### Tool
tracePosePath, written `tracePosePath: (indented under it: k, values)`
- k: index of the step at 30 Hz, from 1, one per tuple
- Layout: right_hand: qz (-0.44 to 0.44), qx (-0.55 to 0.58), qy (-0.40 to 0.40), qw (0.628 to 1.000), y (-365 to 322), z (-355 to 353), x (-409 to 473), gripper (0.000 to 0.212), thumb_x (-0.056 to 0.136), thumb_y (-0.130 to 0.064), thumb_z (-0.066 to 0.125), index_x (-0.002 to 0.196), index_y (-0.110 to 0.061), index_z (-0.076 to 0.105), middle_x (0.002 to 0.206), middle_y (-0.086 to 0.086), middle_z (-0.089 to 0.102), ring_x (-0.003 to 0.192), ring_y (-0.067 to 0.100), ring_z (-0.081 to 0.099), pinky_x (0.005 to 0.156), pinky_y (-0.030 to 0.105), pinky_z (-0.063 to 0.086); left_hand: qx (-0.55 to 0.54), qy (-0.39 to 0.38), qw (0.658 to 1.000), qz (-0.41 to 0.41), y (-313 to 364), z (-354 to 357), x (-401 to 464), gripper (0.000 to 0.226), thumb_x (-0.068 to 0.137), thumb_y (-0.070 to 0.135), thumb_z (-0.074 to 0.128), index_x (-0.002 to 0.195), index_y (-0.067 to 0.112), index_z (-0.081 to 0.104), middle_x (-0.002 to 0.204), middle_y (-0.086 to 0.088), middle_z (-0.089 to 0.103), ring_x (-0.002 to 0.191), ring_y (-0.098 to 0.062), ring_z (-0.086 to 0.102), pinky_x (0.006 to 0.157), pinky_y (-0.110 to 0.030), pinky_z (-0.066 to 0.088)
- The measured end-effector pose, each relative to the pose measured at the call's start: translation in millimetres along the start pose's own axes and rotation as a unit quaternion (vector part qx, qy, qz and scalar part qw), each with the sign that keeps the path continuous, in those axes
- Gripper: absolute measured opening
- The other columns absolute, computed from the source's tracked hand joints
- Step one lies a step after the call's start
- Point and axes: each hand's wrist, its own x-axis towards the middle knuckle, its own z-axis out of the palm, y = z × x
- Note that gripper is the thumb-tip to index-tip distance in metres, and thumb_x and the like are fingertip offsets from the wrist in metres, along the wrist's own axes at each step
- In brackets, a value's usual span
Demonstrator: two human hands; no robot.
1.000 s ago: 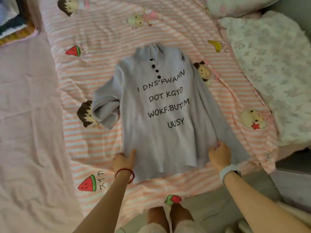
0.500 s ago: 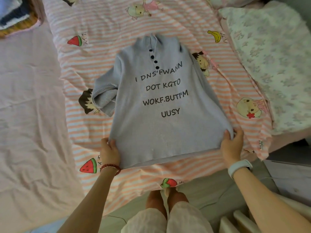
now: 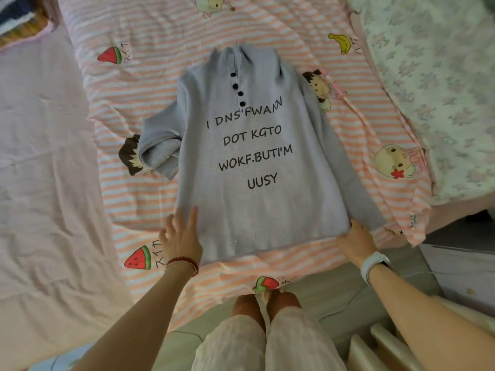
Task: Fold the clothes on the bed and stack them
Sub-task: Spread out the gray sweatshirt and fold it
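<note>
Left hand [image 3: 182,236] lying flat, fingers spread, smoothing grey sweater [image 3: 257,167]; right hand [image 3: 355,241] pinching hem corner, likely tensioning it for folding

The right hand [image 3: 355,241] covers the sweater's [image 3: 257,167] near right hem corner, so its grip there cannot be told. The sweater's right sleeve lies mostly hidden. The folded pile [image 3: 18,20] at top left is cut off by the edge.
</note>
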Motion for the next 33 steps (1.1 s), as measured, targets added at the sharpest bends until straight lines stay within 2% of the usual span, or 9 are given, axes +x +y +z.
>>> tracePosePath:
  k: [3, 7, 12, 17, 20, 22, 27, 30, 33]
  values:
    - [-0.01, 0.035, 0.055, 0.998, -15.3, -12.9, 2.2, 0.042, 0.091, -0.011, 0.044, 0.132, -0.002, 0.04, 0.134, 0.021, 0.039, 0.117, 0.039, 0.044, 0.098, 0.05, 0.039, -0.007, -0.019, 0.998, 0.064, 26.3, -7.4, 6.4, 0.061, 0.092, 0.019, 0.045, 0.146, 0.029, 0.018, 0.155, -0.006, 0.011, 0.142, -0.027, 0.01, 0.112, -0.046, 0.017]
    - [-0.045, 0.024, 0.119, 0.992, -33.0, -39.0, 27.5, 0.044, 0.093, -0.012, 0.043, 0.136, -0.004, 0.037, 0.139, 0.02, 0.036, 0.125, 0.037, 0.037, 0.102, 0.047, 0.035, -0.048, -0.012, 0.993, 0.104, 76.4, -26.5, 28.3, 0.056, 0.094, 0.024, 0.044, 0.145, 0.026, 0.022, 0.155, -0.006, 0.012, 0.142, -0.027, 0.009, 0.113, -0.046, 0.016]
    - [-0.043, 0.028, 0.088, 0.995, -37.6, -63.2, 75.1, 0.05, 0.094, -0.025, 0.046, 0.139, -0.007, 0.034, 0.138, 0.018, 0.042, 0.126, 0.037, 0.038, 0.1, 0.049, 0.035, -0.113, -0.025, 0.98, 0.161, 152.0, -49.1, 62.6, 0.055, 0.094, 0.023, 0.047, 0.145, 0.023, 0.025, 0.154, -0.007, 0.015, 0.141, -0.028, 0.012, 0.111, -0.045, 0.023]
    - [-0.094, 0.084, 0.005, 0.992, -29.5, -74.0, 104.0, 0.026, 0.098, -0.021, 0.038, 0.118, -0.006, 0.05, 0.108, 0.013, 0.059, 0.097, 0.033, 0.056, 0.083, 0.042, 0.046, -0.146, -0.031, 0.967, 0.204, 224.8, -69.2, 103.2, 0.05, 0.094, 0.021, 0.047, 0.141, 0.016, 0.032, 0.152, -0.01, 0.019, 0.139, -0.029, 0.017, 0.109, -0.044, 0.03]
    - [-0.1, 0.211, 0.078, 0.969, -19.8, -116.9, 124.0, 0.016, 0.099, -0.017, 0.037, 0.088, -0.012, 0.047, 0.073, 0.003, 0.05, 0.073, 0.026, 0.049, 0.058, 0.033, 0.035, -0.131, 0.006, 0.967, 0.22, 265.4, -87.2, 132.8, 0.047, 0.094, 0.02, 0.046, 0.139, 0.012, 0.036, 0.15, -0.013, 0.024, 0.137, -0.031, 0.021, 0.11, -0.042, 0.027]
    - [-0.106, 0.237, 0.16, 0.952, -15.9, -163.9, 146.9, 0.019, 0.097, -0.015, 0.042, 0.082, -0.009, 0.051, 0.069, 0.005, 0.049, 0.067, 0.025, 0.046, 0.056, 0.033, 0.033, -0.12, 0.033, 0.965, 0.231, 292.4, -102.0, 153.1, 0.045, 0.094, 0.021, 0.047, 0.137, 0.01, 0.04, 0.147, -0.015, 0.029, 0.135, -0.032, 0.025, 0.108, -0.044, 0.029]
    - [-0.117, 0.065, 0.321, 0.938, -10.0, -275.3, 209.3, 0.023, 0.092, -0.024, 0.052, 0.103, -0.009, 0.064, 0.09, 0.017, 0.067, 0.082, 0.037, 0.06, 0.065, 0.034, 0.039, -0.084, 0.047, 0.958, 0.268, 349.3, -127.8, 197.7, 0.047, 0.095, 0.022, 0.044, 0.141, 0.014, 0.035, 0.15, -0.013, 0.027, 0.136, -0.032, 0.024, 0.109, -0.047, 0.027]
    - [-0.108, -0.064, 0.319, 0.939, -4.7, -311.9, 247.1, 0.027, 0.093, -0.023, 0.048, 0.113, -0.013, 0.062, 0.108, 0.014, 0.063, 0.102, 0.034, 0.053, 0.084, 0.04, 0.036, -0.029, 0.028, 0.959, 0.281, 376.7, -132.0, 227.4, 0.052, 0.096, 0.028, 0.042, 0.145, 0.022, 0.026, 0.153, -0.006, 0.021, 0.139, -0.029, 0.018, 0.109, -0.047, 0.025]
    - [-0.054, -0.127, 0.294, 0.946, 7.1, -317.3, 269.9, 0.038, 0.094, -0.018, 0.043, 0.131, -0.018, 0.049, 0.135, 0.009, 0.045, 0.127, 0.029, 0.034, 0.107, 0.049, 0.016, 0.048, -0.031, 0.959, 0.276, 399.0, -126.4, 251.1, 0.059, 0.095, 0.037, 0.041, 0.147, 0.03, 0.014, 0.156, 0.002, 0.013, 0.143, -0.025, 0.008, 0.111, -0.048, 0.02]
